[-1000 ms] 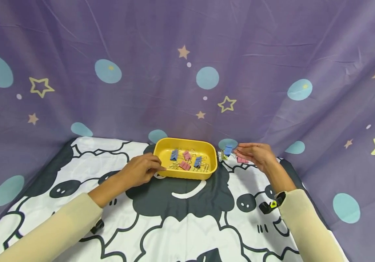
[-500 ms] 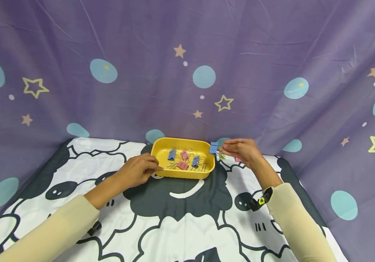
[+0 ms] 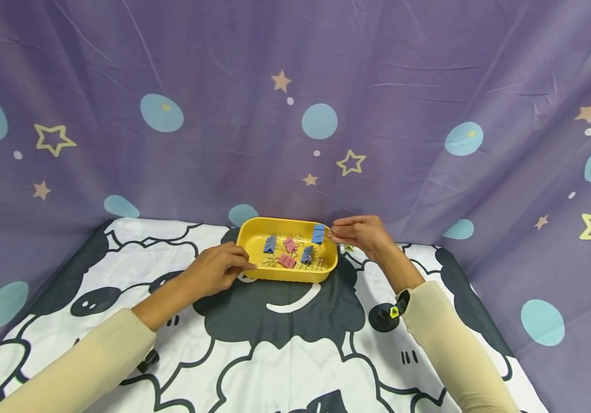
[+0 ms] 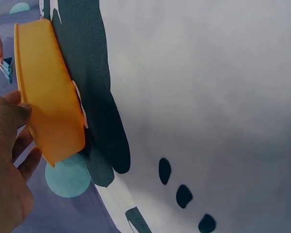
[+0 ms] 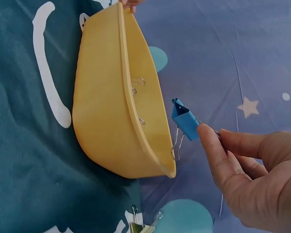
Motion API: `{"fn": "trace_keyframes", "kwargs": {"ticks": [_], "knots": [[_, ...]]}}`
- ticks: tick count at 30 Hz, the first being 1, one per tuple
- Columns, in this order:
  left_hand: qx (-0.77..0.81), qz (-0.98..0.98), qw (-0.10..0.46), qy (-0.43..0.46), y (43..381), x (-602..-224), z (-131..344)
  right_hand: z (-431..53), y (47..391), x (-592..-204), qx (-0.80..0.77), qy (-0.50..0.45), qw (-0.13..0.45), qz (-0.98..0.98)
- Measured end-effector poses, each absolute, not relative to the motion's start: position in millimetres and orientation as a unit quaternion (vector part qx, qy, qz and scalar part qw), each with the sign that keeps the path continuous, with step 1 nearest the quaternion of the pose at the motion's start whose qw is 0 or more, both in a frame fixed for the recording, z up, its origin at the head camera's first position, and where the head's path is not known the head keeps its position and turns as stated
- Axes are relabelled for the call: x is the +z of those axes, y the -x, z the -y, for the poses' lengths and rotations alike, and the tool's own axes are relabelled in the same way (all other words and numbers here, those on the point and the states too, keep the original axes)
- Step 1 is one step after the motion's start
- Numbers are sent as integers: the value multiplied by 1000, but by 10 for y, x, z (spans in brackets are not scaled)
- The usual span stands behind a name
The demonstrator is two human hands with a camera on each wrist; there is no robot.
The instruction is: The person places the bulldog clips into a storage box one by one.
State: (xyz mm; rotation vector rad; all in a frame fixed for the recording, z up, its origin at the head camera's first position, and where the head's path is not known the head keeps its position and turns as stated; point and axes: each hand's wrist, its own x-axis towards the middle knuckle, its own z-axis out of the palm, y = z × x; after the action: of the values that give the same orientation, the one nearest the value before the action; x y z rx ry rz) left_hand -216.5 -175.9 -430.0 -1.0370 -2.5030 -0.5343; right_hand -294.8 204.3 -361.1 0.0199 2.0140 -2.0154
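Note:
A yellow tray (image 3: pixel 290 275) stands at the far edge of the sheep-print cloth, with several blue, pink and yellowish binder clips inside, among them a pink clip (image 3: pixel 287 261). My left hand (image 3: pixel 218 268) grips its left end, the thumb over the rim in the left wrist view (image 4: pixel 23 112). My right hand (image 3: pixel 361 234) pinches a blue binder clip (image 5: pixel 185 122) by one wire handle, thumb against fingertips. In the head view that clip overlaps the tray's right back corner; in the right wrist view its free handle hangs at the rim.
A yellow-green binder clip (image 5: pixel 138 226) lies on the cloth just right of the tray. Behind the tray rises a purple curtain (image 3: pixel 223 143) with stars and blue dots. The black-and-white cloth (image 3: pixel 316 361) covers the surface in front.
My right hand has carried the blue binder clip leftward, from right of the tray to over its right back corner. My left hand keeps its grip on the tray's end.

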Motion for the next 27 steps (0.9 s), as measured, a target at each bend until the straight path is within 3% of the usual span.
{"fn": "trace_keyframes", "kwargs": {"ticks": [27], "knots": [[-194,852,245,420,2234,-4414,1842,-1388,2858,-3686,-693,16,161,-703]]}}
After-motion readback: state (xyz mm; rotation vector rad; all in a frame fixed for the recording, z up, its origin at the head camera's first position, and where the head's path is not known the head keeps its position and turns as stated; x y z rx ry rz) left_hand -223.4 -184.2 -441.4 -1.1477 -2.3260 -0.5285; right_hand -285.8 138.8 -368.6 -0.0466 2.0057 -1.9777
